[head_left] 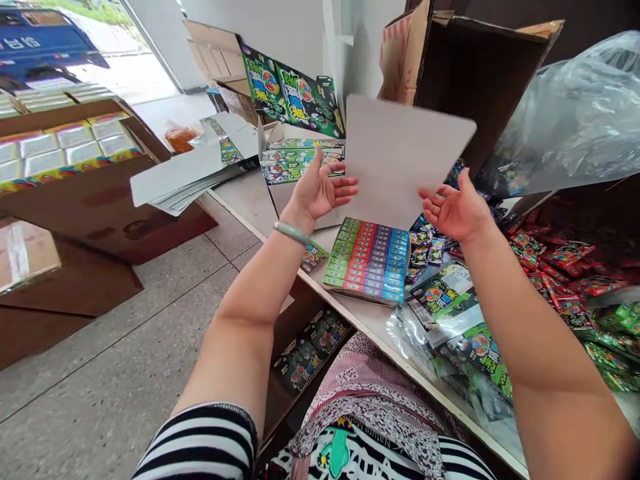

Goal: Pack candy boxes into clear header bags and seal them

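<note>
My left hand [320, 190] and my right hand [453, 210] are raised palm-up over the table with fingers spread, each holding nothing. Between and just beyond them the white lid flap [400, 157] of a display box stands up, tilted back; neither hand clearly touches it. Below the hands the open box [370, 260] lies on the table, filled with rows of green, red, purple and blue packs. A pale green bangle [291, 233] is on my left wrist.
Loose red and green sachets [565, 267] pile at right beside a clear plastic bag [570, 120]. Green printed packets [450, 300] lie near the table edge [350, 313]. Flat white cartons [185, 173], filled boxes [300, 160] and brown cartons [475, 60] stand behind.
</note>
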Demonstrator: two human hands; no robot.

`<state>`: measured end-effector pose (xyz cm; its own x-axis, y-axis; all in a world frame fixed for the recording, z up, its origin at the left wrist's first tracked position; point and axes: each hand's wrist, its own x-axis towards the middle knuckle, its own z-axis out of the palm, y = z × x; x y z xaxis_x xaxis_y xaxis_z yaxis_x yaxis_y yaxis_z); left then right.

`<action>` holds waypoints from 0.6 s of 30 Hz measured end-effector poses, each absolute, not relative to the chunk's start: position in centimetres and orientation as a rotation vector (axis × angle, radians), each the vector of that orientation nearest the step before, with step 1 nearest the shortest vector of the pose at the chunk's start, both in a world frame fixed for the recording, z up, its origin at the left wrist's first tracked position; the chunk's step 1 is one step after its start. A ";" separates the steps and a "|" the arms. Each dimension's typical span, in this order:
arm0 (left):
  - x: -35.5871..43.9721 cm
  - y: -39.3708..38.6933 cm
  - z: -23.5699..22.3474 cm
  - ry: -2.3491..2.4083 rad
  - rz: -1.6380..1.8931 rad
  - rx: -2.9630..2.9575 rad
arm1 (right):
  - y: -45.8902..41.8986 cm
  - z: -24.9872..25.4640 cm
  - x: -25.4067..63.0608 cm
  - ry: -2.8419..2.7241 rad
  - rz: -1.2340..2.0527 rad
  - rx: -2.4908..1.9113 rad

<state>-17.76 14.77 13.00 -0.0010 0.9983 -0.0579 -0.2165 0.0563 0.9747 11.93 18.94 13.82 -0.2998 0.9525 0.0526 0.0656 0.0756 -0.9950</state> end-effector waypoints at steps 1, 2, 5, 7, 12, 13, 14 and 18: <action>-18.1 13.6 13.2 1.094 1.218 1.036 | 17.5 14.5 12.3 -1.532 1.391 -1.083; -18.5 12.1 13.1 1.106 1.155 1.065 | 16.1 14.9 12.8 -1.546 1.453 -1.120; -19.0 7.8 12.0 1.108 1.007 1.171 | 12.7 14.5 13.8 -1.665 1.520 -1.185; -18.7 6.2 10.9 1.100 1.036 1.278 | 11.7 13.2 14.0 -1.801 1.389 -1.150; -16.9 8.1 7.6 1.168 1.348 1.553 | 12.5 9.7 12.6 -2.037 0.497 -1.122; -16.6 9.1 7.1 1.225 1.434 1.604 | 12.8 9.4 12.3 -2.049 0.338 -1.135; -16.4 10.0 6.8 1.299 1.517 1.661 | 13.0 9.3 11.9 -2.056 0.218 -1.147; -16.6 11.8 6.7 1.517 1.693 1.807 | 12.8 9.3 11.7 -2.044 0.098 -1.163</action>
<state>-16.62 11.81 6.70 -0.2083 0.7783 0.5923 0.5039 -0.4337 0.7470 11.67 12.83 9.27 -0.2888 0.7612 0.5807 0.7024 0.5806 -0.4117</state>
